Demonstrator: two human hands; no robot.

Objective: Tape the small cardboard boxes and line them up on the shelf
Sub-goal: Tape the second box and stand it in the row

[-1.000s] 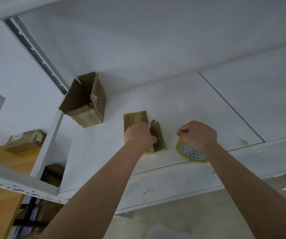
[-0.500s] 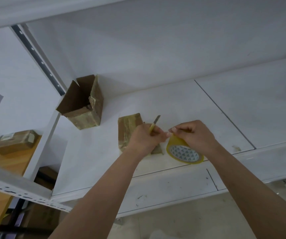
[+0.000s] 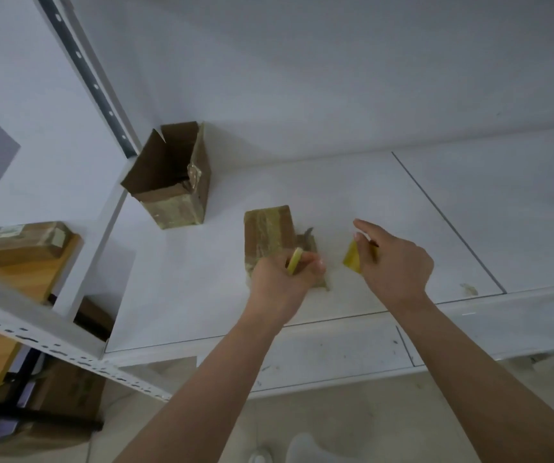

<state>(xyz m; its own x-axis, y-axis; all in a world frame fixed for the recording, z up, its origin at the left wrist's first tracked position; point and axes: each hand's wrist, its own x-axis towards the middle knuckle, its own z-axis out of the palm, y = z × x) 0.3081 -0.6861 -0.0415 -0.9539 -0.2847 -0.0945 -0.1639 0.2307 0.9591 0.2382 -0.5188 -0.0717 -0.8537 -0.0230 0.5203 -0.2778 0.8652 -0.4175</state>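
From the head camera, a small cardboard box (image 3: pixel 268 233) lies on the white shelf (image 3: pixel 385 202), part wrapped in tape. The left hand (image 3: pixel 280 282) rests against its near end, fingers curled round a thin yellow tool (image 3: pixel 294 261). Just to the right, the right hand (image 3: pixel 395 265) pinches the yellow tape roll (image 3: pixel 355 259), its index finger stretched out. An open box (image 3: pixel 172 177) stands farther back on the left. Another taped box (image 3: pixel 23 243) lies on a wooden table (image 3: pixel 35 279) beyond the shelf frame.
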